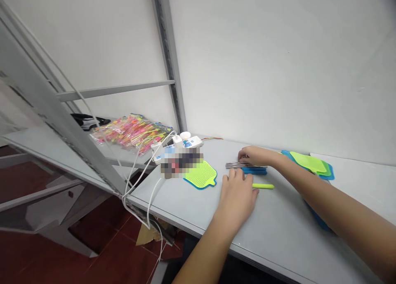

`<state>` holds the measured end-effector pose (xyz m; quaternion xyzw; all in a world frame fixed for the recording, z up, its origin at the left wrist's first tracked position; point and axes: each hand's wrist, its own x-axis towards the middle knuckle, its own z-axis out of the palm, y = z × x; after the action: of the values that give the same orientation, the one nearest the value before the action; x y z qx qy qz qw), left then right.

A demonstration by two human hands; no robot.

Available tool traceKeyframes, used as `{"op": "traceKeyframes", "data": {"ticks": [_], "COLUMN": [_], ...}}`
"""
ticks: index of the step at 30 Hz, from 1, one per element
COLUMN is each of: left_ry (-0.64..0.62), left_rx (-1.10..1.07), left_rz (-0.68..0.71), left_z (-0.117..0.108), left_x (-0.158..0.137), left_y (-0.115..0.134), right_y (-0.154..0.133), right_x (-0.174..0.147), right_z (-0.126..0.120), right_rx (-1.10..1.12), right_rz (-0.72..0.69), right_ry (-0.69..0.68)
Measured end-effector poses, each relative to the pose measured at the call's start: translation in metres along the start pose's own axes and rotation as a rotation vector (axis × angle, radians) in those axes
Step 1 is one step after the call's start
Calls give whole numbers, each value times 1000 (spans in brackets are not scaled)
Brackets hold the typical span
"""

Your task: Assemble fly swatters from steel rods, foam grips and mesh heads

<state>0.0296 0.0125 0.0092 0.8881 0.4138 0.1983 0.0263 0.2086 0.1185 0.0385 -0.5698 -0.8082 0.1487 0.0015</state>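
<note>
My left hand point(236, 191) lies over a yellow-green plastic handle point(264, 186), fingers bent on its far side and thumb on the near side; only the right end of the handle shows. Just beyond, my right hand point(256, 155) reaches across with curled fingers at a small bundle of thin metal rods point(233, 165); its fingertips are partly hidden. Blue plastic handles point(253, 171) lie alongside the rods, close to my left fingertips. To the left, a yellow-green perforated fly swatter head point(202, 176) rests on a blue one.
More blue and green swatter heads point(309, 162) are stacked beyond my right forearm. A white power strip point(193, 142) with plugs and cables stands at the table's left end, beside a blurred-out patch. Bags of colourful items point(133, 131) lie behind the metal frame point(171, 57).
</note>
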Motion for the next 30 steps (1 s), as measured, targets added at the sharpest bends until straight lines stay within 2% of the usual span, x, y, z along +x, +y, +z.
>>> {"op": "traceKeyframes", "data": {"ticks": [8,10,12,16,18,20,25,26,27,28,30], "left_ry": [-33,-33,13,265,372,409,306,274,245,221,200], "left_rx": [-34,-170,-407,-803,-954,-1078,-1139,-1122,-1099,-1072,-1017], "left_rz": [31,36,36,-4,-87,-173,-211,-210,-212,-217,-223], "left_z": [6,1,-4,-12,-12,-9,0,1,2,3,3], "left_x": [-6,-9,-13,-22,-26,-30,-38,-40,-41,-42,-44], "left_y": [-10,-11,-12,-15,-15,-13,-2,1,3,5,7], "right_y": [3,5,4,0,-3,-7,-36,-46,-58,-71,-96], "right_x": [1,2,3,0,-5,-14,-56,-67,-78,-89,-108], "right_z": [1,2,2,0,-5,-13,-32,-34,-35,-35,-33], "right_rx": [24,39,56,92,119,165,390,498,789,1076,1467], "right_rz": [8,24,37,61,64,53,-44,-81,-152,-224,-277], "right_ry": [-80,-98,-113,-75,4,128,506,593,752,847,898]}}
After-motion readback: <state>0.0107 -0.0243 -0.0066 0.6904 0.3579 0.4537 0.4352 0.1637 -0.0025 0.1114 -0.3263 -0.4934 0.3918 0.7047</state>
